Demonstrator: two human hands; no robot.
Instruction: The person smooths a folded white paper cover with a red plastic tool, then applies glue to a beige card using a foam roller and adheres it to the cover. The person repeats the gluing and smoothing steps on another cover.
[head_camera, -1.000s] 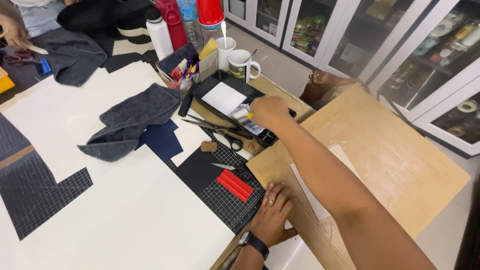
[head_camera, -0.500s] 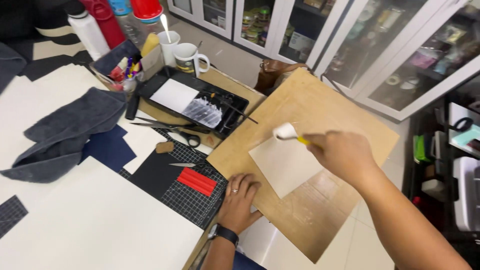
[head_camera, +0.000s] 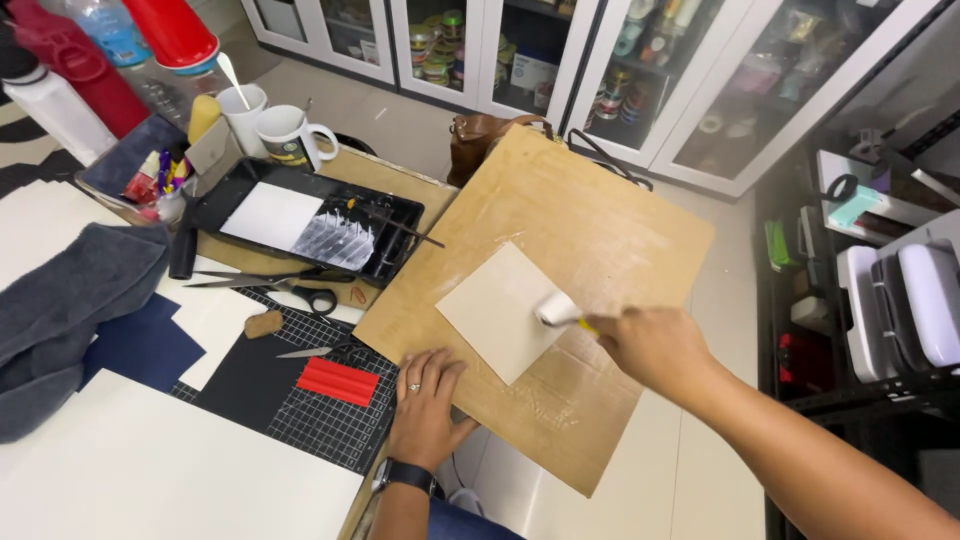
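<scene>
My right hand (head_camera: 655, 347) grips a small white foam roller (head_camera: 556, 310) with a yellow handle. The roller rests on the right edge of a cream square sheet (head_camera: 493, 308). That sheet lies on a large brown board (head_camera: 590, 215) that juts out past the table. My left hand (head_camera: 427, 403) lies flat, fingers spread, on the board's near left corner, a ring on one finger and a dark watch on the wrist. A black paint tray (head_camera: 308, 222) with white glue stands to the left of the board.
On the table lie black scissors (head_camera: 290, 292), a red strip (head_camera: 339, 381) on a black gridded cutting mat (head_camera: 310, 425), grey cloth (head_camera: 70, 300), two white mugs (head_camera: 285, 135), bottles and a red cup (head_camera: 175, 32). Glass-door cabinets (head_camera: 640, 80) line the back; shelves stand right.
My right hand carried the roller from the paint tray across to the board and set it on the cream sheet. My left hand stays pressed on the board's near corner.
</scene>
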